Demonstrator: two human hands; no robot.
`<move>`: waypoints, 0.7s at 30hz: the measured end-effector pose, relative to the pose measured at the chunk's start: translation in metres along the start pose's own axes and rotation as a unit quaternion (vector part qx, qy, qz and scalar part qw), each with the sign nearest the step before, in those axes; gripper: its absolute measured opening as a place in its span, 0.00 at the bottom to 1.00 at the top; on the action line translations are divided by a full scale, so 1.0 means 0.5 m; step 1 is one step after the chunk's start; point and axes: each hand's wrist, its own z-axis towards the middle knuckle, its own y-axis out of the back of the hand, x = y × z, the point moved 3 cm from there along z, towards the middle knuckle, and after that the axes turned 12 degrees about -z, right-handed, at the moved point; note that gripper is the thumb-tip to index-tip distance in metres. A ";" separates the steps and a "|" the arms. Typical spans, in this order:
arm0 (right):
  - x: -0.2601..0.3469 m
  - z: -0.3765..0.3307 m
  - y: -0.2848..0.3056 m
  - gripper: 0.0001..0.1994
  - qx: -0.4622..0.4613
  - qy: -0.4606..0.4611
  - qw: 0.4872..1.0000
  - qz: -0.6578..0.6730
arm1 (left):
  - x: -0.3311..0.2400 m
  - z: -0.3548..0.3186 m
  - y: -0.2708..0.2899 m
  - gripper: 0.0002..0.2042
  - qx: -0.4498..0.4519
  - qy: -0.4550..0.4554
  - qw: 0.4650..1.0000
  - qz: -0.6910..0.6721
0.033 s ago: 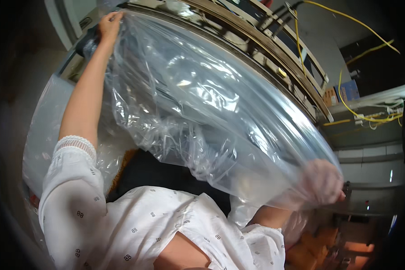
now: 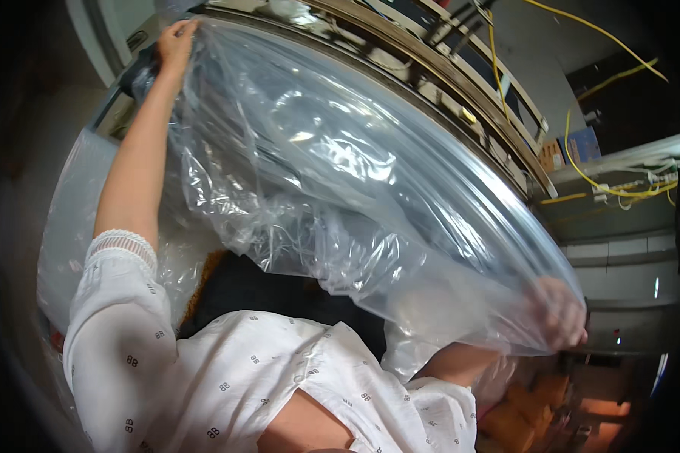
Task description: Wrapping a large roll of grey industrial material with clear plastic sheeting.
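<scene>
Metal shelving (image 2: pixel 461 98) and yellow cables (image 2: pixel 582 162) fill the background. At upper left, the left hand (image 2: pixel 175 44) pinches one corner of a large clear plastic bag (image 2: pixel 340 189) — stretched wide across the view — while the right hand (image 2: pixel 559 313) grips the opposite corner at lower right.

The right hand (image 2: pixel 559 313) shows only dimly through the large crinkled clear plastic bag (image 2: pixel 355 181); its grip is unclear.

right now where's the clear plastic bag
In the head view the clear plastic bag is stretched across the middle, gripped by the left hand at upper left and the right hand at lower right, before a metal rack.
</scene>
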 end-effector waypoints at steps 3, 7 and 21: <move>0.218 -0.118 0.032 0.09 -0.143 0.048 0.987 -0.062 | -0.006 -0.015 -0.018 0.14 0.010 0.005 1.000 -0.023; 0.367 -0.221 0.089 0.09 -0.333 0.020 0.887 -0.320 | 0.059 0.048 0.018 0.17 0.010 -0.006 0.999 -0.037; 0.306 -0.149 0.314 0.10 -0.152 -0.051 0.063 -0.985 | -0.062 -0.093 -0.081 0.16 0.132 -0.086 0.985 0.067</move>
